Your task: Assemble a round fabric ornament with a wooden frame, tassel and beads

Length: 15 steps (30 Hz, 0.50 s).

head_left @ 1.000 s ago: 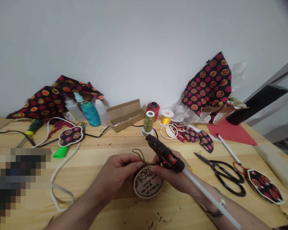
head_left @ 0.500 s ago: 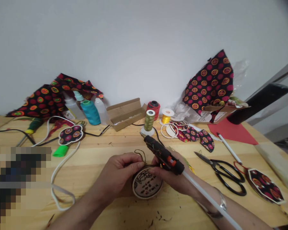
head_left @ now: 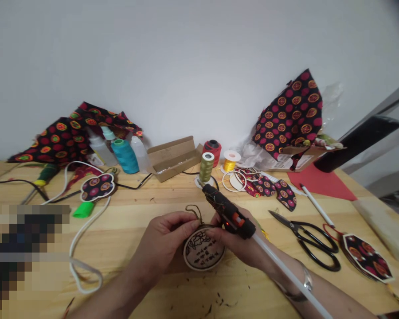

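Note:
A round pale pendant (head_left: 202,254) with a dark flower drawing and written characters is between my two hands, over the table. My left hand (head_left: 168,235) pinches its upper left edge, close to where a thin olive cord loop (head_left: 194,209) rises from the top. My right hand (head_left: 241,248) grips a black hot glue gun (head_left: 228,212) with a small red light, and its thumb also presses the pendant's right edge. The gun's nozzle points up and away to the left, apart from the pendant. A long white glue stick (head_left: 286,270) runs from the gun's back over my right forearm.
Black scissors (head_left: 306,239) and a fabric-covered octagonal piece (head_left: 367,258) lie to the right. Thread spools, including a green one (head_left: 206,167), and an open cardboard box (head_left: 176,161) stand behind. On the left are a flower-shaped piece (head_left: 97,187) and a white cable (head_left: 73,239).
The pendant's lower edge has risen slightly, so its face tilts a little differently. The glue gun has shifted slightly; both hands keep their hold.

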{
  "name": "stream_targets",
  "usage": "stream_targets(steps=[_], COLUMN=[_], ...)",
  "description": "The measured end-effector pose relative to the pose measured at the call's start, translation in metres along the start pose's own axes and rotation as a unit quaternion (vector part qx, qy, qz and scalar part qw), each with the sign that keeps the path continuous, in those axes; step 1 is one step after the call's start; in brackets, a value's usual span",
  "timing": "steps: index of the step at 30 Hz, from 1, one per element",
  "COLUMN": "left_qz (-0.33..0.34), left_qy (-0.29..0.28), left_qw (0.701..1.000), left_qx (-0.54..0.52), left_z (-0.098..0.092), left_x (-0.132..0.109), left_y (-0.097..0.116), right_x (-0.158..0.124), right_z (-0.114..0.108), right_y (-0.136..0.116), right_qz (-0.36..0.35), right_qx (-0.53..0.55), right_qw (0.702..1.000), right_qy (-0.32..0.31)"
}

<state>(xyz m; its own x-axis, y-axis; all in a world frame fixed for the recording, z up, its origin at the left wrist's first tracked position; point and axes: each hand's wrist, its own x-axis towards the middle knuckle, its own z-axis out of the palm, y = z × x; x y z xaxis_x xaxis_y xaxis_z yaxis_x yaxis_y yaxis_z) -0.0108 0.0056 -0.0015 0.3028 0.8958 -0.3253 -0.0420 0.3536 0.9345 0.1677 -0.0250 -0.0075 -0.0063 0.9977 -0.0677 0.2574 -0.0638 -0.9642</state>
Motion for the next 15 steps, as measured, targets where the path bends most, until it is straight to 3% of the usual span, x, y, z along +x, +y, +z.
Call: stream_targets(steps=[7, 13, 15], left_qz=[-0.011, -0.043, -0.043], left_qy=[0.022, -0.086, -0.096], left_qw=[0.999, 0.995, 0.994], left_qx=[-0.043, -0.001, 0.017], left_z=[-0.0010, 0.0033, 0.0048], left_x=[0.0013, -0.0009, -0.0021], left_y=[-0.0008, -0.0023, -0.0029], right_x=[0.0042, 0.0045, 0.0039], right_z=[0.0001, -0.0007, 0.0002], right_y=[0.0023, 0.0049, 0.0044], right_qz=[-0.013, -0.026, -0.020], right_qx=[0.012, -0.002, 0.005], right_qw=[1.000, 0.999, 0.999], right_qy=[0.020, 0.040, 0.035])
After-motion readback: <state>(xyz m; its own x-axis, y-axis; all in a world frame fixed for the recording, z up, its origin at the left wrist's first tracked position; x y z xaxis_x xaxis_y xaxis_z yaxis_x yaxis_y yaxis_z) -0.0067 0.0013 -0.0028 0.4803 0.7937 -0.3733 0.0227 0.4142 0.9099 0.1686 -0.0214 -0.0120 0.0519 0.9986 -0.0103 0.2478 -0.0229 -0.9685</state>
